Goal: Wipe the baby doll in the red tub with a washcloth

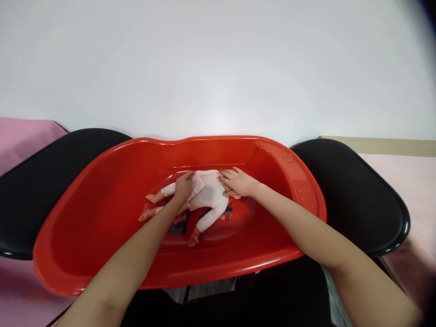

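Observation:
A baby doll in a white long-sleeved outfit lies in a red baby bathtub, its feet to the left and its head to the right. My left hand is at the doll's middle, fingers closed on pale pink fabric; whether this is part of the outfit or a loose cloth I cannot tell. Over the doll's neck and head rests my right hand, fingers stretched out and covering much of the head. One doll arm reaches toward me across the tub floor.
Black chair seats stand at either side of the tub, partly beneath its ends. Behind it rises a white wall. Pink surfaces show at the far left and far right. Dark printed pictures mark the tub floor.

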The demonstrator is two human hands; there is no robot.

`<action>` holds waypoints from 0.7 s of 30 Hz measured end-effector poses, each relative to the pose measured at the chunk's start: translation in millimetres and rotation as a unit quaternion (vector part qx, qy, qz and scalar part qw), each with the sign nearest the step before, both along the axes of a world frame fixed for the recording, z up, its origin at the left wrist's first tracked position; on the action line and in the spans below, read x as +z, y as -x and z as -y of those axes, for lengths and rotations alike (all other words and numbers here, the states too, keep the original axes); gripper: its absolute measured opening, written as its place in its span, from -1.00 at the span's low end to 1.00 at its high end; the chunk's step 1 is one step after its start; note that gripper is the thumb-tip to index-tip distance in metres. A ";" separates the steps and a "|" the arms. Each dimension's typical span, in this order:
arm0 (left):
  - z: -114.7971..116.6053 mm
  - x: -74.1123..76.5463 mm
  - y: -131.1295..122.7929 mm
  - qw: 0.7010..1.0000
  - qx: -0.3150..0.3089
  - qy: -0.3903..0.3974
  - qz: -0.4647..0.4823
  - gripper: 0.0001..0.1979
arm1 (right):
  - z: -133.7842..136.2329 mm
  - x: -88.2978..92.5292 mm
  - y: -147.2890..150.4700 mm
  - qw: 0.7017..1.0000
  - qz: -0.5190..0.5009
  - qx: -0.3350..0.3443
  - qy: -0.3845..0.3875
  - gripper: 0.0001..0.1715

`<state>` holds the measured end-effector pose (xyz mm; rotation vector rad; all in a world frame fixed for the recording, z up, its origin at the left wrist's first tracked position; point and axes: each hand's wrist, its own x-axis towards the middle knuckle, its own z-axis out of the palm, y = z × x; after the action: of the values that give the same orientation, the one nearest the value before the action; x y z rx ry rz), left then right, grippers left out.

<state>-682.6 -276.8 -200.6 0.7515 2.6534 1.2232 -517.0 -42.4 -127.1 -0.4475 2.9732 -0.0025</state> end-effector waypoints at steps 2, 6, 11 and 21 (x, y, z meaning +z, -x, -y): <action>-17.4 1.4 -15.0 0.997 -0.045 -0.057 0.019 -0.50 | -0.7 1.5 -0.2 1.000 -0.016 -0.010 0.021 -0.15; -36.5 -1.2 -40.6 0.982 -0.182 -0.035 -0.023 -0.48 | -6.2 6.8 -0.7 0.991 -0.078 -0.087 0.059 -0.40; -29.3 -18.6 -40.9 0.920 -0.315 0.165 -0.167 -0.43 | -26.3 20.1 -1.5 0.976 -0.101 -0.190 0.018 -0.47; -3.7 -22.0 -11.2 0.899 -0.304 0.215 -0.232 -0.42 | -94.9 27.9 -17.9 0.859 -0.113 -0.495 -0.075 -0.13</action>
<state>-671.4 -273.1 -222.6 1.7600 2.5139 0.3045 -499.2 52.5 -99.2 1.1804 2.9976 0.1817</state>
